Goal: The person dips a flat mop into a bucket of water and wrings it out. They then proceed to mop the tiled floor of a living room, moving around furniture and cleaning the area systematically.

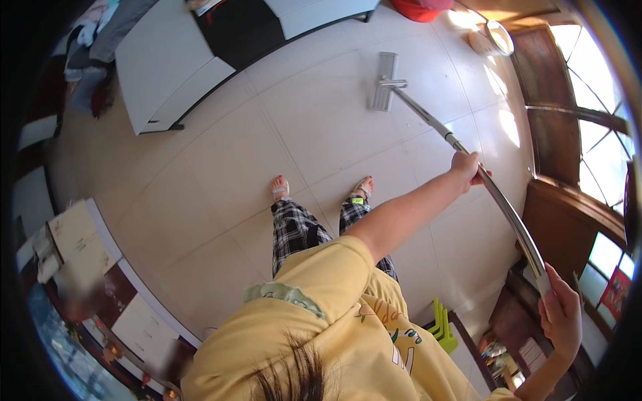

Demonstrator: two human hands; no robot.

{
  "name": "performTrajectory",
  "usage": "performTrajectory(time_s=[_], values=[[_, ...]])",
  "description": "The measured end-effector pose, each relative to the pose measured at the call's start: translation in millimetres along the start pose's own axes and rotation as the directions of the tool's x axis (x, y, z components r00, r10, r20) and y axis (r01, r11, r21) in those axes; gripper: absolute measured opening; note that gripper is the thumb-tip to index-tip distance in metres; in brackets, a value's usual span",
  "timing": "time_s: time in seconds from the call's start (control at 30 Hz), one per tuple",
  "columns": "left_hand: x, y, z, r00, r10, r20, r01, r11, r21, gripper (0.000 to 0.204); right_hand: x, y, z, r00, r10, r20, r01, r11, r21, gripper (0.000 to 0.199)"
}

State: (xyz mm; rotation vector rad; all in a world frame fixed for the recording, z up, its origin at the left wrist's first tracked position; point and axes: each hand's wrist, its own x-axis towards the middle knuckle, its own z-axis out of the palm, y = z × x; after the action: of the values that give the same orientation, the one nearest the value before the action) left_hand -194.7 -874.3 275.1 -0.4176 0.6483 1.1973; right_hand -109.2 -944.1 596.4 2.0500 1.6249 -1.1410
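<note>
Head view: a flat mop [438, 125] slants over the pale tiled floor [200, 184], ahead and to the right of the person's feet [281, 186].
Mop head: the grey plate [383, 97] appears to lie flat on the tiles, between the white-and-black cabinet [167, 63] and the pale bucket [493, 40].
Plate's long axis: roughly fore and aft, tipped slightly; the pole [511, 214] joins near its middle.
Pole's long axis: from the plate back and rightward toward the person's right side, curving in this wide lens; the plate end points forward.
Left hand: [468, 171] nearer the plate, fingers wrapped around the pole partway along; the plate lies forward and left of them.
Right hand: [563, 311] near the pole's upper end, fingers curled around it, farther from the plate.
</note>
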Motion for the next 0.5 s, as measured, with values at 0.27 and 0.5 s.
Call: performTrajectory(time_s=[0.27, 0.5], values=[[-113, 87, -199, 0.837, 0.299, -0.458, -0.370, 0.927, -0.069, 0.005, 60, -50, 107, 0.835, -0.111, 0.539, 0.137, 0.991, -0.008, 0.035], [-152, 202, -378, 0.670, 0.374, -0.641, -0.469, 0.883, 0.024, 0.003, 106, -129, 262, 0.671, -0.235, 0.703, 0.243, 0.966, 0.091, 0.035]])
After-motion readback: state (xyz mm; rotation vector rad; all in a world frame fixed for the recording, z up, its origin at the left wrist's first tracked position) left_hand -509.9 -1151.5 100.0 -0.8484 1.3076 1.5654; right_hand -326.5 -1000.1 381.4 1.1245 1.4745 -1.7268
